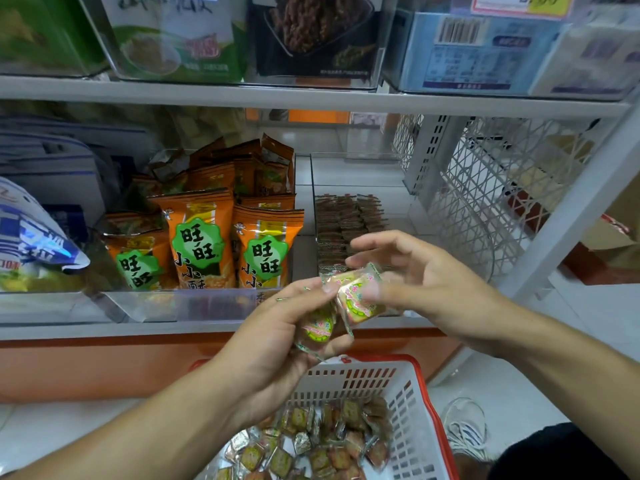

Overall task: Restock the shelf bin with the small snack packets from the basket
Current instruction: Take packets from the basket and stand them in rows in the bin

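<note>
My left hand [277, 341] grips a few small clear-wrapped snack packets [317, 329] with yellow-green labels, held above the basket. My right hand [412, 278] pinches one of those packets [358, 297] between thumb and fingers, right beside the left hand's fingertips. Both hands hover in front of a clear shelf bin [313, 174] that holds rows of the same small packets [346, 220] standing on edge. Below, a white basket with a red rim [412, 407] holds several loose packets [311, 445].
Orange snack bags [204, 237] fill the clear bin to the left. A blue and white bag [31, 240] lies at far left. A white lattice shelf side [491, 188] stands at right. The upper shelf [311, 95] carries more boxed goods. A shoe [464, 431] rests beside the basket.
</note>
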### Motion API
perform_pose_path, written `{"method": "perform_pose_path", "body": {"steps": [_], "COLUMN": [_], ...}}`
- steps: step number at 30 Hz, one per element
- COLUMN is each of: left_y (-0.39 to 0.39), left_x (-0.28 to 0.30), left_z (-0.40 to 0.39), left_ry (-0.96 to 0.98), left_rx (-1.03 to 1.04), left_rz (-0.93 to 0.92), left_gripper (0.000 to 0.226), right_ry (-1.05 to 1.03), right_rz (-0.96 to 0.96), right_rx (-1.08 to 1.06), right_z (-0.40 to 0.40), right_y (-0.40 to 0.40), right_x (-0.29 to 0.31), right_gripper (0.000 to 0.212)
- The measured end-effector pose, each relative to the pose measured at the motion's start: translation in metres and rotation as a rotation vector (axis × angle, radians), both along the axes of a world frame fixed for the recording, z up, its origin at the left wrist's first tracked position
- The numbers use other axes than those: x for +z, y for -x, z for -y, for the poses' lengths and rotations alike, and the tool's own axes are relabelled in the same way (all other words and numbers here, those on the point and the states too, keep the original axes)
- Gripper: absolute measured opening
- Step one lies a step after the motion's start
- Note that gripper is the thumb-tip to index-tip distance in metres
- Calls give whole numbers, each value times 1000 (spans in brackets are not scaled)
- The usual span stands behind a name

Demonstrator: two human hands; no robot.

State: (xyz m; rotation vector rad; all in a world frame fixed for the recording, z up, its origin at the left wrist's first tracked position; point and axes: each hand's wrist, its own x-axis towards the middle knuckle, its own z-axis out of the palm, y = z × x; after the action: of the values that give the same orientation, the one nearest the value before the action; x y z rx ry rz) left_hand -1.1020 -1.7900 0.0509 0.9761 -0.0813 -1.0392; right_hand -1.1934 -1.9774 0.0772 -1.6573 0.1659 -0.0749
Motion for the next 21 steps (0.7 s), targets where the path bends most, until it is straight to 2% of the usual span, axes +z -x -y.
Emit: {"method": "perform_pose_path", "body": {"steps": [1, 3, 5, 8, 12, 15, 18, 21], "left_y": [0, -1, -2, -2, -6, -6, -3, -2], "left_x": [-1, -1, -2, -2, -1, 0, -1, -1], "left_z": [0, 0, -1, -2, -1, -2, -4, -6], "left_ry": [1, 1, -5, -48, -125, -122, -90, -3], "left_rx": [3, 13, 17, 59, 140, 45, -75, -113], "left_rz": [35, 78, 88, 63, -22, -41, -48, -80], "left_gripper": [54, 52, 48, 29, 45, 54, 57, 53], "right_ry": [42, 30, -4, 19, 69, 13, 77, 39], "right_rz": [-5, -27, -49, -49, -49, -132, -161, -195], "right_rx": [-5, -26, -15, -15, 61, 202, 182, 203], "right_z": [1, 1, 0, 2, 4, -1, -6, -6], "right_y": [0, 1, 1, 1, 4, 6, 4, 3], "right_x": [-2, -4, -2, 2, 7, 7, 1, 0], "right_gripper": [56, 67, 61, 52, 48, 47, 52, 49]}}
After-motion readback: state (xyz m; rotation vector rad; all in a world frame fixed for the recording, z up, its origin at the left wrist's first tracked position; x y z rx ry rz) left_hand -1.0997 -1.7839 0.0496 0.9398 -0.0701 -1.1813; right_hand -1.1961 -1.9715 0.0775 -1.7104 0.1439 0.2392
